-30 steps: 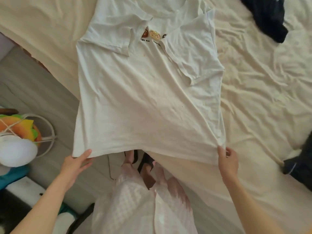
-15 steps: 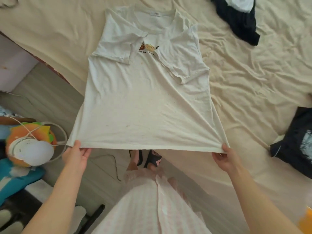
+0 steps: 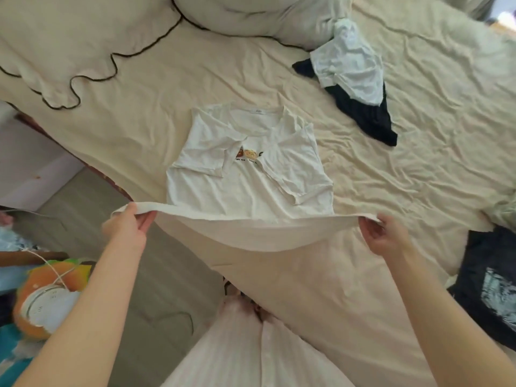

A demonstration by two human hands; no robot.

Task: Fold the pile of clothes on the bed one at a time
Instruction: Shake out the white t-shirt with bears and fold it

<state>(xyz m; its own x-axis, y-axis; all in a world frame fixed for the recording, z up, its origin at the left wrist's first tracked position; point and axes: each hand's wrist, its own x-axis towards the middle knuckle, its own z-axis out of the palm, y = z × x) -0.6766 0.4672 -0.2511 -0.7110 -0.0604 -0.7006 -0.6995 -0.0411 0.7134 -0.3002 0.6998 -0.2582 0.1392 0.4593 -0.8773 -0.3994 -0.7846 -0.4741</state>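
The white T-shirt (image 3: 245, 188), collar far, hem near, is gripped at its hem corners by the left hand (image 3: 127, 226) and right hand (image 3: 384, 234).

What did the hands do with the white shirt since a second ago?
Both hands, the left hand and the right hand, lifted the bottom hem of the white T-shirt and carried it up toward the collar, so the lower part now hangs in a fold. Each hand kept pinching its hem corner. The sleeves stayed folded in, and the dark clothes stayed on the bed.
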